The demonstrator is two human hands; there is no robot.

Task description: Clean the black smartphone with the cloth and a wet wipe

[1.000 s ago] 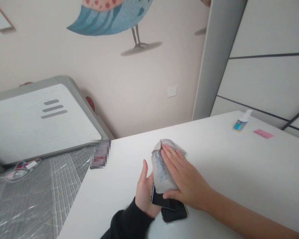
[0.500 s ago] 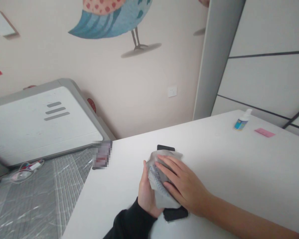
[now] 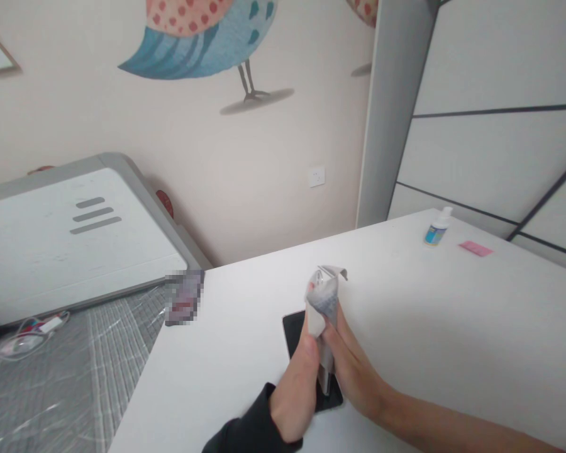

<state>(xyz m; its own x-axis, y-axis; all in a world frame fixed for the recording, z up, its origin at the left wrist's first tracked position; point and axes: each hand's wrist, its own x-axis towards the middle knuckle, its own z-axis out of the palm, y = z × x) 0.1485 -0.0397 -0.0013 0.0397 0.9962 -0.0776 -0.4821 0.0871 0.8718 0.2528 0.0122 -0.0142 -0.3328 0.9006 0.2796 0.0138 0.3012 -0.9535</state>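
Over the white table (image 3: 453, 327) my two hands press together round a thin dark phone (image 3: 326, 379) held on edge. My left hand (image 3: 296, 384), in a black sleeve, is closed on its left side. My right hand (image 3: 353, 371) pinches a crumpled grey-white wipe (image 3: 323, 296) against the phone; the wipe's top sticks up above my fingertips. A second flat black phone-like slab (image 3: 293, 330) lies on the table under my hands, partly hidden by them.
A small white spray bottle with a blue label (image 3: 436, 228) and a pink slip (image 3: 475, 248) sit at the table's far right. A blurred small item (image 3: 183, 299) lies at the table's left corner. Left of the table is a plastic-covered mattress (image 3: 51, 390) with a white-grey headboard (image 3: 75, 233).
My right hand was flat, rubbing the wipe along the phone's face. Now the phone is turned on edge and the wipe is bunched and pinched upright between both hands.
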